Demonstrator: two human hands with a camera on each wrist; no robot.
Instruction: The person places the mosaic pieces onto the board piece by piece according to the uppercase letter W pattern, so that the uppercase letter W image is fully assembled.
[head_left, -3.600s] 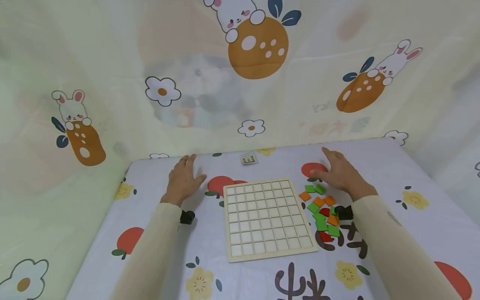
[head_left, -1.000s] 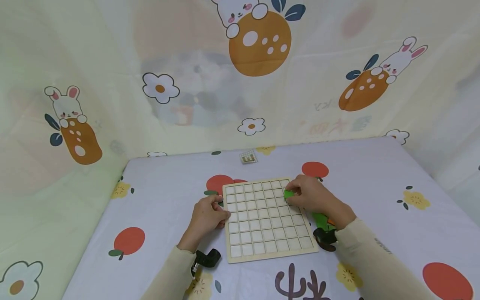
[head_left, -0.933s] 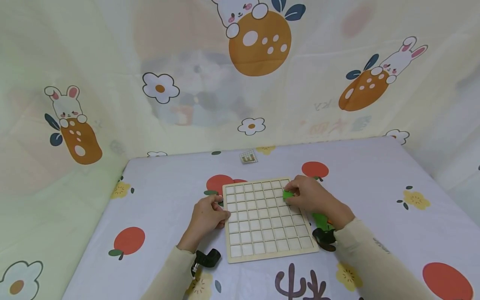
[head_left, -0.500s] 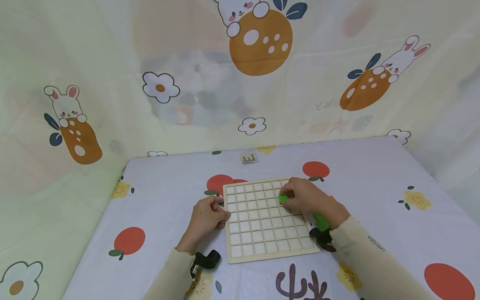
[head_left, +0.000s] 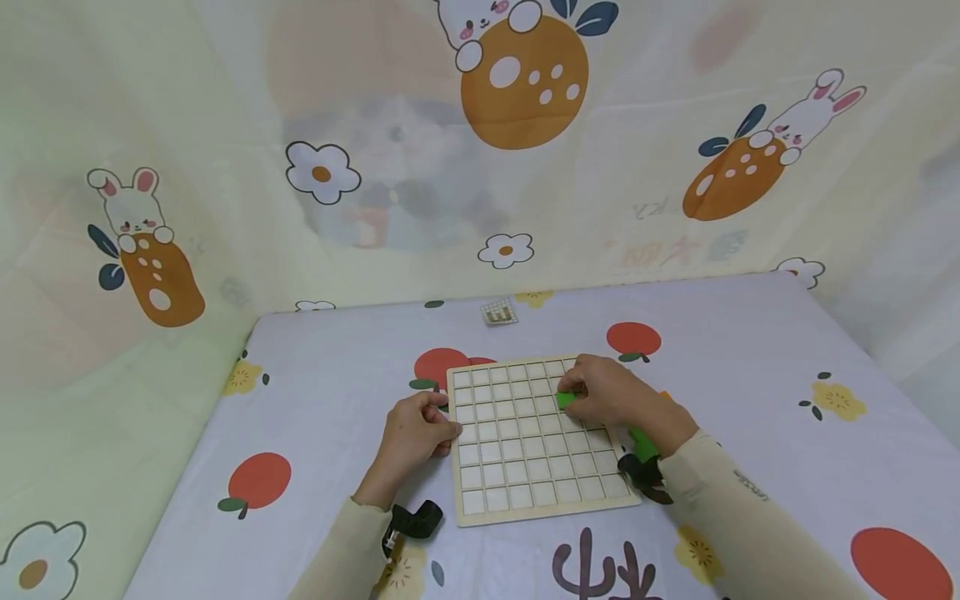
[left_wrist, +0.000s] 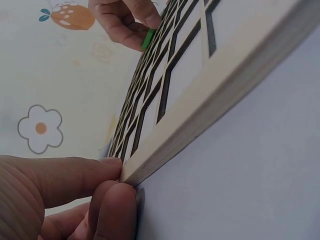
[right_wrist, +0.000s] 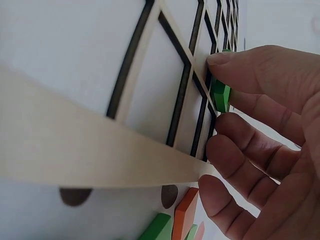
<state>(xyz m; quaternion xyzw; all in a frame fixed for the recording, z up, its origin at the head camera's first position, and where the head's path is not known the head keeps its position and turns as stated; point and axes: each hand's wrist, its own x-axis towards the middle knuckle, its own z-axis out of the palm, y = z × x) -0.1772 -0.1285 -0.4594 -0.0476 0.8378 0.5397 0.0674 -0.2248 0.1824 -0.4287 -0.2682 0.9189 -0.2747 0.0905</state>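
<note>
A square wooden grid board [head_left: 517, 512] with pale cells lies on the table. My left hand [head_left: 408, 433] is at its left edge; in the left wrist view, the thumb and a finger hold the board's rim [left_wrist: 150, 162]. Over the right part of the grid, my right hand [head_left: 611, 392] pinches a small green tile [head_left: 565, 401] between thumb and index finger. The right wrist view has this green tile [right_wrist: 220, 95] standing close against the cell dividers, the other fingers loosely bent beside it.
Right of the board, loose green tiles [head_left: 643, 446] and an orange tile [right_wrist: 185, 212] lie partly hidden under my right wrist. A small printed card [head_left: 498, 312] lies behind the board. A patterned cloth [head_left: 360, 350] covers the table, with printed curtains behind.
Both hands have come in from beside the board. My left hand has taken hold of its left edge; my right hand has picked up a green tile and brought it left over the grid.
</note>
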